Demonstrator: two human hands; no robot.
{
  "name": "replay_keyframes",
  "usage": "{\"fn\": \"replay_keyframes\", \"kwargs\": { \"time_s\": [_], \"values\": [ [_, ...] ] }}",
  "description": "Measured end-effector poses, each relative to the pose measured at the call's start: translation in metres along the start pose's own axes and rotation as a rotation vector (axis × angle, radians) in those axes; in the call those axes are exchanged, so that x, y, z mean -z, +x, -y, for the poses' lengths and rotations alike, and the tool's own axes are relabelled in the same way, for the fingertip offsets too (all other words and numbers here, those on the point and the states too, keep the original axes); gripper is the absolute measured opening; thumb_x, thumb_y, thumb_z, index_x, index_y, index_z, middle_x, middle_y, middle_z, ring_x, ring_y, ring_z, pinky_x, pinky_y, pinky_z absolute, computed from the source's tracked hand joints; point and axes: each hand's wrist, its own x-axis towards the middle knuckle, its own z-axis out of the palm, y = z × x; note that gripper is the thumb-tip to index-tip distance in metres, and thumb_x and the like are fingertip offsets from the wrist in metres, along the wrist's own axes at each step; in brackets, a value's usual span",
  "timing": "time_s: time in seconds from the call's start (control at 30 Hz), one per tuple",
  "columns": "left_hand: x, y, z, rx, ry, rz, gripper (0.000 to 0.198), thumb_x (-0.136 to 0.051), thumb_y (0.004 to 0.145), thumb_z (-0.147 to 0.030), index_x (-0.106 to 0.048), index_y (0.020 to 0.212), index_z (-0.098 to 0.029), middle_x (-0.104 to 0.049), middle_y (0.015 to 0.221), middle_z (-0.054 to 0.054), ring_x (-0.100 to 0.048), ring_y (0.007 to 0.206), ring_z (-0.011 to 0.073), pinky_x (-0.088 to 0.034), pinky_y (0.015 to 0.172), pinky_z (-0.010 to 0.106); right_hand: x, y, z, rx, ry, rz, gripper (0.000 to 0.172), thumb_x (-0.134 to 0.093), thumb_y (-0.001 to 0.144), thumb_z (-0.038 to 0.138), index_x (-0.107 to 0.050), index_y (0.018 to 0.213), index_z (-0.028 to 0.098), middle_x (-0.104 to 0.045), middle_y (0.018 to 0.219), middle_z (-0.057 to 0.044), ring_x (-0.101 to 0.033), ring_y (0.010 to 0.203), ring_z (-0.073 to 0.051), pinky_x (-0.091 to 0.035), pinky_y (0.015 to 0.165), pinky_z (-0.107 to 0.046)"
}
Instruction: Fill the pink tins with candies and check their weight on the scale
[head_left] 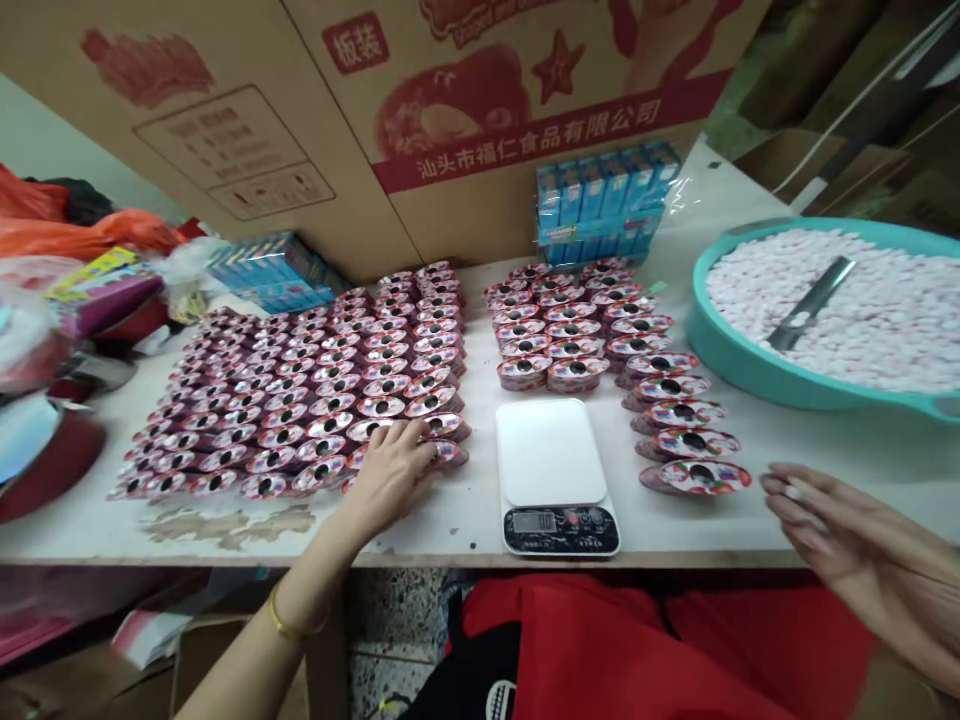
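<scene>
My left hand (399, 468), with a gold bangle at the wrist, reaches over the front right corner of a large block of small oval-topped packs (328, 422). Its fingers rest on the packs there, bent down around a top. My right hand (832, 520) is at the right, palm partly up, fingers curled with a small white piece between them. Just left of it stands the front pack (696, 477) of a slanting row. A white scale (551, 455) with a black panel lies between the two groups of packs, nothing on its plate.
A teal basin (701, 320) full of white pieces, with a metal scoop (811, 303) in it, is at the right. Blue boxes (600, 200) in clear wrap stand before a big carton (360, 120). More blue boxes (274, 272) and bags lie at the left.
</scene>
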Motion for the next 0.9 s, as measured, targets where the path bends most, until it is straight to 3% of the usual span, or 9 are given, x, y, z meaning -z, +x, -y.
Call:
{"fn": "replay_keyframes", "kwargs": {
  "time_s": [0.1, 0.23, 0.3, 0.37, 0.5, 0.6, 0.73, 0.83, 0.9],
  "values": [
    [-0.008, -0.006, -0.008, 0.036, 0.027, -0.115, 0.014, -0.053, 0.089, -0.027, -0.065, 0.083, -0.024, -0.058, 0.119, 0.009, -0.050, 0.103, 0.0271, -0.039, 0.083, 0.042, -0.039, -0.019, 0.008, -0.072, 0.069, 0.143, 0.046, -0.090, 0.041, 0.025, -0.075, 0.084, 0.023, -0.066, 0.102, -0.005, -0.064, 0.082, -0.013, -0.056, 0.064, -0.009],
    [0.016, 0.012, -0.030, -0.072, -0.143, -0.210, 0.014, -0.050, 0.092, -0.028, -0.062, 0.091, -0.021, -0.060, 0.115, 0.009, -0.055, 0.101, 0.0227, -0.043, 0.081, 0.037, -0.067, -0.033, -0.010, -0.154, 0.083, 0.383, 0.035, -0.088, 0.057, 0.031, -0.072, 0.086, 0.019, -0.066, 0.084, -0.002, -0.061, 0.069, -0.007, -0.051, 0.055, -0.009],
    [0.026, 0.029, -0.046, -0.157, -0.241, -0.210, 0.015, -0.048, 0.093, -0.030, -0.059, 0.094, -0.020, -0.062, 0.106, 0.008, -0.058, 0.092, 0.0190, -0.044, 0.076, 0.032, -0.074, -0.035, -0.026, -0.211, 0.077, 0.484, 0.032, -0.085, 0.064, 0.036, -0.070, 0.084, 0.016, -0.063, 0.075, -0.001, -0.056, 0.058, -0.005, -0.044, 0.045, -0.009],
    [0.027, 0.049, -0.064, -0.203, -0.275, -0.192, 0.016, -0.049, 0.093, -0.034, -0.056, 0.094, -0.019, -0.063, 0.095, 0.007, -0.058, 0.084, 0.0181, -0.044, 0.072, 0.030, -0.079, -0.038, -0.039, -0.252, 0.074, 0.565, 0.031, -0.082, 0.068, 0.038, -0.069, 0.082, 0.014, -0.062, 0.071, -0.001, -0.054, 0.055, -0.005, -0.042, 0.044, -0.011],
    [0.015, 0.084, -0.093, -0.234, -0.259, -0.128, 0.021, -0.051, 0.091, -0.040, -0.054, 0.093, -0.019, -0.064, 0.084, 0.005, -0.059, 0.079, 0.0199, -0.042, 0.071, 0.032, -0.081, -0.043, -0.047, -0.242, 0.040, 0.629, 0.028, -0.080, 0.071, 0.031, -0.070, 0.089, 0.014, -0.067, 0.079, -0.005, -0.061, 0.068, -0.008, -0.050, 0.063, -0.017],
    [0.009, 0.094, -0.099, -0.264, -0.313, -0.143, 0.030, -0.054, 0.090, -0.042, -0.053, 0.109, -0.019, -0.066, 0.098, 0.008, -0.061, 0.092, 0.0227, -0.044, 0.079, 0.035, -0.075, -0.044, -0.042, -0.197, -0.024, 0.623, 0.031, -0.081, 0.069, 0.033, -0.069, 0.090, 0.014, -0.069, 0.082, -0.006, -0.062, 0.070, -0.010, -0.050, 0.066, -0.021],
    [0.007, 0.073, -0.090, -0.178, -0.451, -0.299, 0.046, -0.057, 0.088, -0.045, -0.048, 0.124, -0.019, -0.062, 0.116, 0.011, -0.058, 0.106, 0.0237, -0.045, 0.087, 0.037, -0.065, -0.041, -0.037, -0.106, -0.125, 0.550, 0.035, -0.083, 0.064, 0.039, -0.069, 0.085, 0.014, -0.067, 0.076, -0.004, -0.053, 0.057, -0.007, -0.041, 0.051, -0.020],
    [-0.008, 0.041, -0.081, -0.007, -0.582, -0.385, 0.030, -0.052, 0.091, -0.037, -0.053, 0.115, -0.019, -0.064, 0.099, 0.007, -0.061, 0.091, 0.0180, -0.048, 0.080, 0.031, -0.059, -0.038, -0.037, -0.072, -0.186, 0.503, 0.038, -0.084, 0.061, 0.040, -0.069, 0.083, 0.013, -0.067, 0.075, -0.003, -0.050, 0.056, -0.006, -0.037, 0.049, -0.020],
    [-0.028, 0.017, -0.077, 0.098, -0.642, -0.375, 0.026, -0.050, 0.091, -0.035, -0.055, 0.111, -0.019, -0.064, 0.089, 0.004, -0.061, 0.082, 0.0155, -0.048, 0.074, 0.029, -0.057, -0.036, -0.036, -0.069, -0.251, 0.509, 0.039, -0.082, 0.061, 0.044, -0.069, 0.082, 0.013, -0.066, 0.069, -0.002, -0.049, 0.054, -0.006, -0.037, 0.049, -0.020]
  ]
}}
